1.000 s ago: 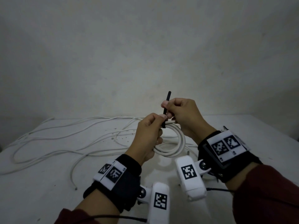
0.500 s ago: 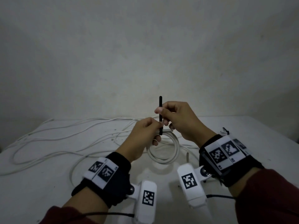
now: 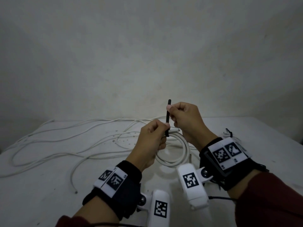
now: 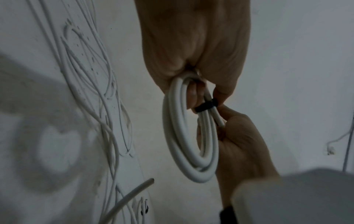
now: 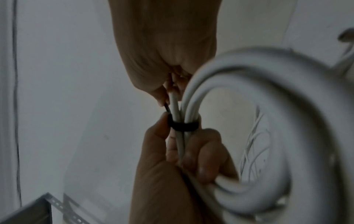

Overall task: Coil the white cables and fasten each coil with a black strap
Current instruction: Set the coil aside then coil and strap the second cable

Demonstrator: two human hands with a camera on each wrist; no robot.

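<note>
A small coil of white cable point(image 3: 172, 158) hangs above the table between both hands. My left hand point(image 3: 164, 128) grips the coil's top, where a black strap point(image 3: 167, 118) loops around the bundled turns. My right hand point(image 3: 170, 110) pinches the strap's free end, which stands upright above the coil. In the left wrist view the strap point(image 4: 205, 106) wraps the coil point(image 4: 189, 144) just below my left fingers. The right wrist view shows the strap point(image 5: 184, 125) banded tight round the strands, with a short cable end beside it.
Several loose white cables point(image 3: 65, 140) sprawl over the white table point(image 3: 41, 185) to the left and behind, one cut end point(image 3: 75, 192) near my left wrist. A small black piece point(image 3: 228, 132) lies beyond my right wrist. A grey wall stands behind.
The strap's free end went from leaning right to standing upright, and more of it now shows between the hands. Both hands sank a little and the left wrist shifted left.
</note>
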